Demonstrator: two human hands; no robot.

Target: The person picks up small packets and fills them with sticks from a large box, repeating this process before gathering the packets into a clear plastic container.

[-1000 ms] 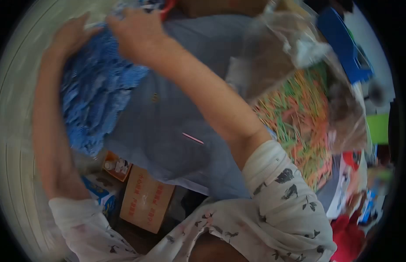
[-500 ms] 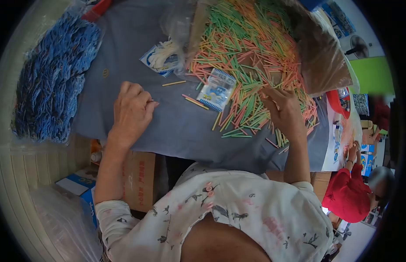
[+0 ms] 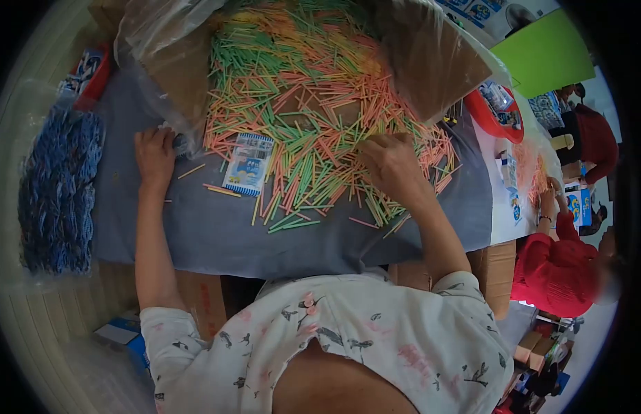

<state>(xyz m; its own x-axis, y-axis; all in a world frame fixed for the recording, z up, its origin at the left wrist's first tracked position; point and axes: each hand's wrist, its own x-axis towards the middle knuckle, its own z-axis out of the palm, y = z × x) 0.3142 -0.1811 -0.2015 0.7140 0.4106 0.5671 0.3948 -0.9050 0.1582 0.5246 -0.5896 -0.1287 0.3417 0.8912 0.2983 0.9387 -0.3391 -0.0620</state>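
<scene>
My left hand [image 3: 155,157] is at the left side of the grey-covered table, its fingers curled down at a small whitish bundle and printed packet [image 3: 182,143]. The hand covers most of that bundle, so what the fingertips hold is hidden. Bent over the heap of thin pink, green and yellow sticks [image 3: 303,165], my right hand [image 3: 389,165] has its fingers drawn together among them. Its fingertips are out of sight. Between the hands, a flat blue-and-white printed packet [image 3: 249,164] lies beside the heap's left edge.
Blue printed strips [image 3: 62,190] lie in a pile at far left, near a red basket [image 3: 94,83]. Clear plastic and cardboard flaps [image 3: 438,65] flank the sticks. Another red basket [image 3: 496,114] holds packets at right. A person in red [image 3: 558,269] works at right.
The view has shifted, moving the scene leftward. Against the table, my left hand has reached forward to the whitish bundle, and my right hand has moved rightward over the sticks.
</scene>
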